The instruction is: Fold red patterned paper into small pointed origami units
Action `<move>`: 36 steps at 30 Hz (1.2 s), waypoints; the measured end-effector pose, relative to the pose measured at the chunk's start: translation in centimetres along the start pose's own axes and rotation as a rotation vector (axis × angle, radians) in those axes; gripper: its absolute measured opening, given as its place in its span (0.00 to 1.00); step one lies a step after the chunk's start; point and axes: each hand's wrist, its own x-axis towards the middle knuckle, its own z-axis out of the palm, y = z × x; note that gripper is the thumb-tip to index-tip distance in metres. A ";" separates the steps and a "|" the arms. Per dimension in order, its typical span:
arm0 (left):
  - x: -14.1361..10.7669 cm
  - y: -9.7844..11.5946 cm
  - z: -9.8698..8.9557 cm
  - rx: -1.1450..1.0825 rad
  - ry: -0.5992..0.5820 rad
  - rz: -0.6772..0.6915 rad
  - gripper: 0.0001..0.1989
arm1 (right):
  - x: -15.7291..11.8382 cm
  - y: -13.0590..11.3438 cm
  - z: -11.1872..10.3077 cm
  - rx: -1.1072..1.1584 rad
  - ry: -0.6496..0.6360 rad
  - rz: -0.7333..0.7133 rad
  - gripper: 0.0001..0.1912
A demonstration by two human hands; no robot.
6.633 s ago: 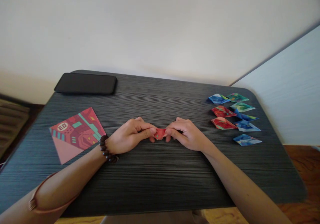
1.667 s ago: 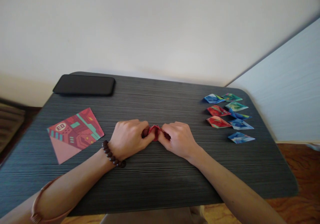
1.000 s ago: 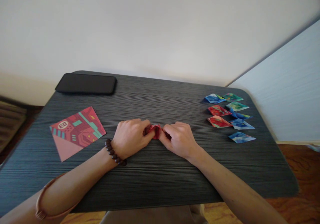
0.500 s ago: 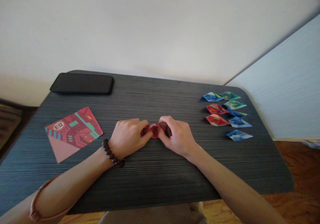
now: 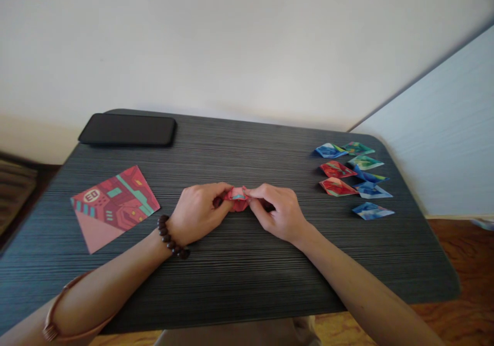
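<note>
Between my hands, near the middle of the table, is a small red folded paper (image 5: 239, 200) with a pink and teal patch on top. My left hand (image 5: 203, 209) pinches its left end between thumb and fingers. On the opposite end, my right hand (image 5: 276, 209) holds it in a thumb-and-finger pinch. My fingers cover both tips of the paper. A dark bead bracelet (image 5: 168, 238) circles my left wrist.
A dark ribbed table (image 5: 239, 284) stands against a pale wall. Patterned red paper (image 5: 116, 207) lies at left, below a black phone-like slab (image 5: 128, 130). Several folded paper pieces, including a red one (image 5: 336, 187) and a blue one (image 5: 372, 211), are grouped at right.
The folded paper has turned or opened a little, so its pink and teal top now shows. My right fingers have shifted slightly right and grip nearer its tip.
</note>
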 end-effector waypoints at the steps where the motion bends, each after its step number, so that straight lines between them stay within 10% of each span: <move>1: 0.1 0.0 -0.1 -0.089 -0.010 -0.017 0.12 | 0.0 0.0 0.0 0.013 0.012 -0.005 0.06; 16: 0.8 -0.4 -2.1 -0.872 -0.348 -0.122 0.25 | 0.1 0.0 -0.3 -0.009 0.108 -0.078 0.10; 36: 0.9 -0.6 -1.5 -0.840 -0.367 -0.181 0.20 | 0.3 -0.4 -1.0 0.086 0.051 -0.101 0.12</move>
